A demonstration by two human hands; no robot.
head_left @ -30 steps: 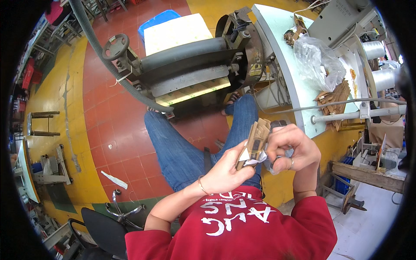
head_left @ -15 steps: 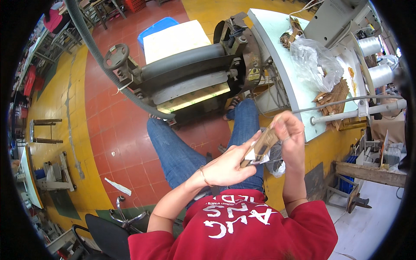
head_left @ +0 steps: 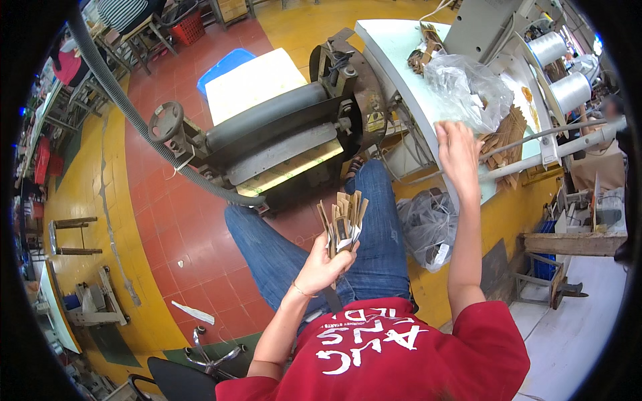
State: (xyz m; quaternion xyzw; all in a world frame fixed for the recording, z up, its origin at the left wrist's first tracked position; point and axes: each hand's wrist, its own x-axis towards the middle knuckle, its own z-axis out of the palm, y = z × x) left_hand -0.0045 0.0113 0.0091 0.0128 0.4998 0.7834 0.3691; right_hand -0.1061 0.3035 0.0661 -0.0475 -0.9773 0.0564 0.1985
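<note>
My left hand [head_left: 322, 269] is closed round the lower end of a fanned bundle of flat brown strips [head_left: 343, 217], held upright above my lap. Some white shows between the strips. My right hand [head_left: 459, 152] is over the near edge of the pale table [head_left: 396, 57], apart from the bundle. Its fingers are bent and bunched together, and what they hold, if anything, is hidden. Close to those fingers lie a crumpled clear plastic bag [head_left: 468, 87] and a pile of brown strips [head_left: 506, 137].
Before my knees stands a roller machine [head_left: 267, 120] with a handwheel [head_left: 166, 121]. A grey hose [head_left: 120, 93] crosses its left side. Another plastic bag [head_left: 431, 227] sits beside my right leg. White thread spools [head_left: 570, 90] stand at the right, above a metal bar [head_left: 521, 164].
My hands have moved apart: the right has left the brown strips and gone forward to the table edge. My left hand has moved left with the bundle, now upright. The view has shifted slightly.
</note>
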